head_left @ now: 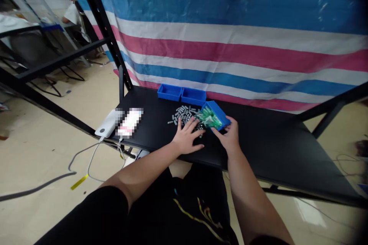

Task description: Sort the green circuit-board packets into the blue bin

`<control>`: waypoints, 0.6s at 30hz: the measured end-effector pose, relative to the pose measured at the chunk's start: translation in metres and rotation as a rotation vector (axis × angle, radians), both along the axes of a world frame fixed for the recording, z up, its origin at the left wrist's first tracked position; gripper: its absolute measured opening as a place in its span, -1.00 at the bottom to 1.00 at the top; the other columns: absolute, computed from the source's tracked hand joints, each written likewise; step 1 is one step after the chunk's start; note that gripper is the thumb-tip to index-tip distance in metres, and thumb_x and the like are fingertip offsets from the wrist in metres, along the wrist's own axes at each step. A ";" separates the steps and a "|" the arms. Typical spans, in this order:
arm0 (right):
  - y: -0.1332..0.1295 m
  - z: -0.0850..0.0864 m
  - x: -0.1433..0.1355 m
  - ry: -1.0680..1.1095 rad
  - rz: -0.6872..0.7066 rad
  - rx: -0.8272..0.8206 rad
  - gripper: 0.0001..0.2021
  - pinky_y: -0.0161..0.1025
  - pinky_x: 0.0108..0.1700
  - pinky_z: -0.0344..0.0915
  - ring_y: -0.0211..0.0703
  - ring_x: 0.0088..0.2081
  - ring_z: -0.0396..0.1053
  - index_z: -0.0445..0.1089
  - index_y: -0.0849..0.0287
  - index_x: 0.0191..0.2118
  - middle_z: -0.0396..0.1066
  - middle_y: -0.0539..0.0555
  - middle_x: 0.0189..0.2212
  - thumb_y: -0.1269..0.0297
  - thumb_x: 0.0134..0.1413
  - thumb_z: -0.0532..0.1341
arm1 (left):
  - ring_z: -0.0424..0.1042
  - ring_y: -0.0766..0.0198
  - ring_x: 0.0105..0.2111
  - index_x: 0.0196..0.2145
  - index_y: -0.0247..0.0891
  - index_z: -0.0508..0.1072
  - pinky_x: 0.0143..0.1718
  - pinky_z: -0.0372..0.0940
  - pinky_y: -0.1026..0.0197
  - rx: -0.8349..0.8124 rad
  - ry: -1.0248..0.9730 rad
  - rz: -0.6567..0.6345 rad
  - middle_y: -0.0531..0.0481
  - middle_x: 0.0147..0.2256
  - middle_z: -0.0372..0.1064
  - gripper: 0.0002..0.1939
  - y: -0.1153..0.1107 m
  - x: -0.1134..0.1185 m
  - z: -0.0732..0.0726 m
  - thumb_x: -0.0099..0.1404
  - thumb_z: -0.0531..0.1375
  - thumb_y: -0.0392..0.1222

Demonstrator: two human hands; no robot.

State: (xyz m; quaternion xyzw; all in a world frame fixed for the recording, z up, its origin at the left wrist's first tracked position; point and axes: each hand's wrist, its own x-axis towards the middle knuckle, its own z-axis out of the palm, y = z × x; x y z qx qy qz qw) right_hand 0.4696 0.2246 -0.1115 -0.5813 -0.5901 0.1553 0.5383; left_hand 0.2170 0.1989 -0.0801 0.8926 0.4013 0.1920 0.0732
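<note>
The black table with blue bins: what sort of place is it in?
Probably a shared workroom or small workshop, though I can't tell which. The black table bears blue bins and a pile of small grey pieces, and another person sits in the background.

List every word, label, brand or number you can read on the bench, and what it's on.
None can be read.
Phone: screen pixelated, unreadable.
White device: dark round mark, no legible lettering.
Tilted blue bin: no lettering visible.
</note>
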 end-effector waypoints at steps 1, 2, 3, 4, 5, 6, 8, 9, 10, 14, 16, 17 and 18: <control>-0.001 -0.001 -0.001 -0.050 0.025 0.010 -0.13 0.05 0.11 0.43 0.05 0.10 0.38 0.19 0.10 0.28 0.22 0.26 0.20 0.08 -0.16 0.52 | -0.22 -0.22 0.49 0.32 0.02 0.32 0.34 -0.65 -0.56 -0.005 0.003 0.057 -0.18 0.49 -0.12 -0.28 0.002 0.002 -0.002 0.32 0.16 0.37; -0.002 -0.001 -0.002 -0.080 0.066 0.014 -0.14 0.04 0.10 0.44 0.04 0.09 0.39 0.18 0.09 0.29 0.23 0.25 0.19 0.09 -0.12 0.51 | -0.24 -0.23 0.50 0.31 -0.03 0.33 0.34 -0.64 -0.58 -0.008 0.004 0.101 -0.22 0.49 -0.12 -0.26 0.003 0.004 -0.003 0.31 0.17 0.37; -0.003 -0.002 -0.002 -0.095 0.116 0.014 -0.15 0.02 0.08 0.45 0.03 0.07 0.39 0.17 0.08 0.31 0.23 0.25 0.19 0.09 -0.08 0.50 | -0.25 -0.23 0.50 0.30 -0.08 0.33 0.34 -0.63 -0.59 -0.008 0.005 0.135 -0.26 0.49 -0.12 -0.24 0.005 0.004 -0.004 0.29 0.18 0.38; -0.003 -0.002 -0.003 -0.101 0.165 0.010 -0.15 0.01 0.07 0.47 0.01 0.05 0.40 0.14 0.07 0.33 0.23 0.24 0.18 0.10 -0.05 0.49 | -0.26 -0.24 0.50 0.28 -0.13 0.33 0.35 -0.63 -0.58 -0.006 0.003 0.165 -0.28 0.49 -0.12 -0.22 0.005 0.004 -0.004 0.28 0.19 0.38; -0.003 -0.002 -0.004 -0.103 0.203 0.011 -0.15 -0.01 0.05 0.48 -0.01 0.03 0.41 0.13 0.06 0.34 0.23 0.23 0.16 0.11 -0.02 0.48 | -0.27 -0.25 0.50 0.27 -0.17 0.34 0.36 -0.63 -0.57 -0.005 -0.002 0.195 -0.29 0.48 -0.13 -0.21 0.005 0.003 -0.004 0.26 0.21 0.38; -0.004 -0.001 -0.005 -0.107 0.226 0.020 -0.17 -0.02 0.02 0.49 -0.02 0.01 0.42 0.13 0.05 0.35 0.23 0.22 0.14 0.11 0.00 0.47 | -0.29 -0.27 0.50 0.25 -0.20 0.34 0.37 -0.62 -0.57 -0.008 -0.011 0.227 -0.30 0.48 -0.13 -0.18 0.005 0.003 -0.004 0.22 0.24 0.38; -0.004 0.000 -0.006 -0.143 0.233 0.066 -0.22 -0.01 0.01 0.51 -0.03 -0.02 0.42 0.15 0.05 0.35 0.23 0.20 0.10 0.13 0.05 0.44 | -0.31 -0.29 0.50 0.26 -0.22 0.31 0.38 -0.60 -0.57 -0.021 -0.032 0.285 -0.31 0.49 -0.15 -0.12 0.005 0.002 -0.004 0.16 0.29 0.38; -0.005 0.001 -0.007 -0.179 0.219 0.093 -0.25 0.01 0.02 0.50 -0.02 -0.02 0.42 0.18 0.06 0.34 0.23 0.19 0.08 0.14 0.06 0.43 | -0.32 -0.29 0.50 0.28 -0.22 0.28 0.38 -0.58 -0.57 -0.029 -0.044 0.302 -0.31 0.49 -0.15 -0.08 0.004 0.001 -0.004 0.14 0.31 0.38; -0.005 0.003 -0.008 -0.228 0.204 0.118 -0.28 0.04 0.05 0.49 0.01 0.00 0.41 0.21 0.06 0.32 0.22 0.19 0.07 0.16 0.08 0.42 | -0.33 -0.29 0.50 0.31 -0.21 0.24 0.38 -0.56 -0.58 -0.037 -0.057 0.312 -0.31 0.49 -0.16 -0.05 0.004 0.001 -0.004 0.13 0.32 0.37; -0.009 0.010 -0.014 -0.420 0.178 0.201 -0.43 0.16 0.19 0.42 0.13 0.14 0.35 0.30 0.04 0.26 0.22 0.21 0.08 0.24 0.13 0.36 | -0.31 -0.27 0.50 0.43 -0.19 0.01 0.38 -0.48 -0.59 -0.072 -0.110 0.343 -0.31 0.50 -0.19 0.14 0.006 0.001 -0.006 0.10 0.35 0.37; -0.009 0.011 -0.021 -0.466 0.209 0.241 -0.48 0.17 0.20 0.41 0.14 0.16 0.35 0.31 -0.01 0.24 0.23 0.20 0.08 0.29 0.17 0.33 | -0.31 -0.29 0.50 0.47 -0.18 -0.10 0.38 -0.46 -0.59 -0.086 -0.131 0.365 -0.34 0.49 -0.20 0.23 0.007 0.001 -0.007 0.07 0.35 0.39; -0.009 0.012 -0.025 -0.479 0.224 0.260 -0.50 0.17 0.20 0.42 0.13 0.17 0.36 0.31 -0.03 0.23 0.23 0.20 0.08 0.31 0.19 0.32 | -0.31 -0.29 0.50 0.48 -0.19 -0.13 0.38 -0.45 -0.59 -0.088 -0.138 0.376 -0.35 0.49 -0.20 0.26 0.007 0.001 -0.007 0.06 0.35 0.40; -0.008 0.012 -0.028 -0.490 0.235 0.279 -0.52 0.16 0.19 0.43 0.13 0.18 0.36 0.32 -0.06 0.23 0.23 0.19 0.09 0.33 0.21 0.30 | -0.31 -0.30 0.50 0.49 -0.19 -0.16 0.38 -0.44 -0.59 -0.088 -0.142 0.387 -0.37 0.49 -0.21 0.29 0.007 0.001 -0.008 0.05 0.36 0.41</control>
